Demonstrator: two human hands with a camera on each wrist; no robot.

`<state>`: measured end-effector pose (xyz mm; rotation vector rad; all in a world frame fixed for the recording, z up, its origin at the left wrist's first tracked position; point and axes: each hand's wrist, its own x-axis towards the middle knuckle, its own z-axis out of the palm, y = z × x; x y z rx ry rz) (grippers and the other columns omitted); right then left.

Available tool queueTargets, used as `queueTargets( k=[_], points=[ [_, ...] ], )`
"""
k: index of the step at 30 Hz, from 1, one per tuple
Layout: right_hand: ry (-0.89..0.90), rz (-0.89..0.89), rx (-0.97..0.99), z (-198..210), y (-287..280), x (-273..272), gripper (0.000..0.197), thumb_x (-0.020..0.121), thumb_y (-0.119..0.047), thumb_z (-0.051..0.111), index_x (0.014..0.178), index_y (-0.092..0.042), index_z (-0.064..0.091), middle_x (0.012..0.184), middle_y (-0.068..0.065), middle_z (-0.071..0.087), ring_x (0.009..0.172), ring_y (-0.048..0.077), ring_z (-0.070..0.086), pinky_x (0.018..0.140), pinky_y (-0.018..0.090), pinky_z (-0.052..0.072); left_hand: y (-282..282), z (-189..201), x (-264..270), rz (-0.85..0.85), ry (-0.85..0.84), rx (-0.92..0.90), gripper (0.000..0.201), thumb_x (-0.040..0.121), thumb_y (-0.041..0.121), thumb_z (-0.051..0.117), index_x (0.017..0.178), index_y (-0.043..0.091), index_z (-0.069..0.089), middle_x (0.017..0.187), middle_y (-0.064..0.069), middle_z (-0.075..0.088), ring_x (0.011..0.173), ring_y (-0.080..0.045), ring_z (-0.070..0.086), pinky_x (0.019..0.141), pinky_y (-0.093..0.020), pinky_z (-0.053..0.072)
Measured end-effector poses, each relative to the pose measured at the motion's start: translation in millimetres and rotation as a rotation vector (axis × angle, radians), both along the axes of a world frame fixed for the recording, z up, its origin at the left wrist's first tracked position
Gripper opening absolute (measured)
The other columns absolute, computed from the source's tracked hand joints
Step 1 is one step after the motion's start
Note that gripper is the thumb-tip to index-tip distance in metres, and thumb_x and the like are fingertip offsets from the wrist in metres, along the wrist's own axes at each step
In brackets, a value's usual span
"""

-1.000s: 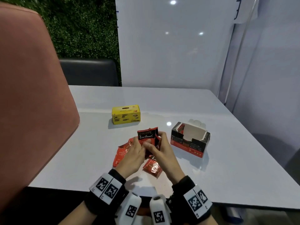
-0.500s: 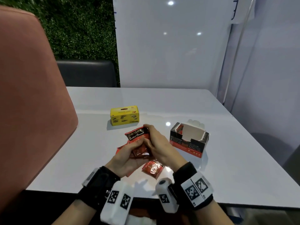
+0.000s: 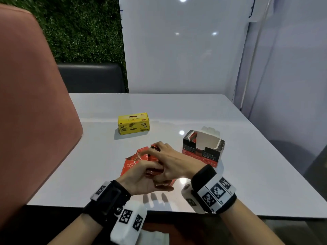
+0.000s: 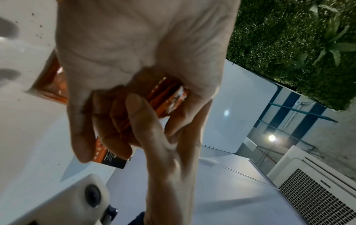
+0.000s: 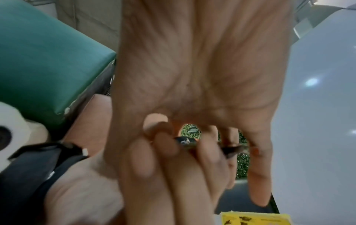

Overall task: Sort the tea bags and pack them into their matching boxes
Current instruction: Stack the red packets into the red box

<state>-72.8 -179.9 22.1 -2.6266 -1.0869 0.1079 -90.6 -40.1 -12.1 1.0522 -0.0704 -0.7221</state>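
Both hands meet over the table's front middle around a small stack of red tea bags (image 3: 153,159). My left hand (image 3: 139,177) cups the stack from below, fingers curled round it. From above, my right hand (image 3: 174,160) grips the same stack, and most of it is hidden between the palms. In the left wrist view the red tea bags (image 4: 167,97) show edge-on in the palm. The open red and black box (image 3: 203,151) stands just right of the hands. Further back left is the closed yellow box (image 3: 133,123).
Loose red tea bags (image 3: 130,165) lie on the white table (image 3: 247,165) under and left of the hands, and another one (image 3: 170,183) peeks out below them. A pink chair back (image 3: 31,112) rises at the left. White partitions close off the back and right.
The stack stood upright between the fingertips a second ago. It has come down and tipped flat; my left hand turned palm-up beneath it and my right hand moved over the top.
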Motion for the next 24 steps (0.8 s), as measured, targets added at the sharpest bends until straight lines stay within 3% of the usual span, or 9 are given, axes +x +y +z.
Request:
queueTargets(
  k=[5,8,11,14,16,17,18,20,24],
  points=[
    [-0.010,-0.001,-0.032,-1.1,-5.4,-6.5,0.070,0.078,-0.036,0.071,0.136,-0.032,0.032,0.127,0.009,0.037,0.115,0.024,0.038,0.093,0.043,0.046,-1.4,4.4,-1.0,-0.061,-0.083,0.194,0.025,0.080,-0.012,0.042,0.080,0.000,0.063,0.067,-0.013,0.058,0.063,-0.021,0.059,0.064,-0.035,0.053],
    [0.154,0.000,0.081,15.0,-26.9,0.5,0.066,0.085,-0.026,0.067,0.139,-0.032,0.028,0.126,0.006,0.052,0.109,0.020,0.052,0.092,0.037,0.049,1.1,6.8,6.3,-0.097,-0.268,0.421,0.018,0.086,-0.010,0.044,0.088,0.002,0.057,0.076,-0.012,0.055,0.067,-0.017,0.057,0.065,-0.027,0.051],
    [0.039,-0.054,0.179,25.5,-43.1,8.7,0.045,0.089,-0.008,0.059,0.128,-0.024,0.043,0.107,0.003,0.065,0.074,0.009,0.060,0.067,0.021,0.052,-10.5,13.5,18.9,-0.125,-0.408,0.586,0.022,0.087,-0.009,0.045,0.105,0.002,0.053,0.079,-0.005,0.055,0.074,-0.013,0.054,0.068,-0.022,0.049],
    [-0.108,-0.127,0.253,31.9,-58.2,18.3,0.031,0.083,0.008,0.058,0.107,-0.011,0.057,0.095,0.006,0.068,0.069,0.014,0.059,0.056,0.020,0.049,-36.2,28.8,37.9,-0.053,-0.552,0.632,0.021,0.087,-0.007,0.049,0.104,0.005,0.052,0.079,-0.002,0.055,0.071,-0.010,0.056,0.071,-0.024,0.054],
    [-0.153,-0.158,0.292,40.9,-73.3,29.5,0.024,0.081,0.009,0.060,0.098,-0.008,0.059,0.090,0.007,0.068,0.070,0.018,0.062,0.059,0.024,0.052,-48.7,34.3,61.3,-0.079,-0.696,0.665,0.033,0.084,0.003,0.062,0.113,0.013,0.050,0.093,-0.001,0.061,0.083,-0.009,0.061,0.082,-0.029,0.054],
    [-0.176,-0.185,0.284,45.2,-83.0,38.3,0.019,0.082,0.007,0.061,0.094,-0.008,0.058,0.087,0.006,0.067,0.069,0.018,0.062,0.058,0.025,0.052,-52.6,34.5,77.5,-0.119,-0.764,0.731,0.055,0.080,0.011,0.069,0.128,0.016,0.043,0.109,-0.003,0.061,0.099,-0.012,0.060,0.090,-0.033,0.051],
    [-0.210,-0.224,0.256,49.6,-93.4,47.3,0.017,0.083,0.005,0.060,0.089,-0.010,0.057,0.082,0.004,0.065,0.068,0.018,0.060,0.056,0.023,0.048,-54.8,34.0,93.7,-0.156,-0.821,0.846,0.079,0.077,0.017,0.073,0.142,0.019,0.028,0.127,-0.007,0.054,0.116,-0.017,0.053,0.099,-0.037,0.045],
    [-0.283,-0.332,0.146,51.4,-115.4,66.0,0.017,0.084,0.002,0.057,0.087,-0.014,0.055,0.078,0.002,0.059,0.069,0.021,0.056,0.056,0.021,0.039,-57.4,34.4,120.5,-0.224,-0.919,1.088,0.106,0.076,0.020,0.076,0.150,0.019,0.001,0.148,-0.014,0.031,0.135,-0.025,0.034,0.109,-0.039,0.035],
    [-0.273,-0.428,-0.180,33.2,-134.3,84.8,0.022,0.092,-0.010,0.053,0.113,-0.015,0.057,0.106,0.008,0.066,0.095,0.027,0.062,0.071,0.031,0.046,-68.8,37.8,155.1,-0.410,-0.934,1.207,0.107,0.078,0.015,0.074,0.150,0.026,-0.005,0.156,-0.012,0.012,0.141,-0.030,0.022,0.112,-0.043,0.025]
  ],
)
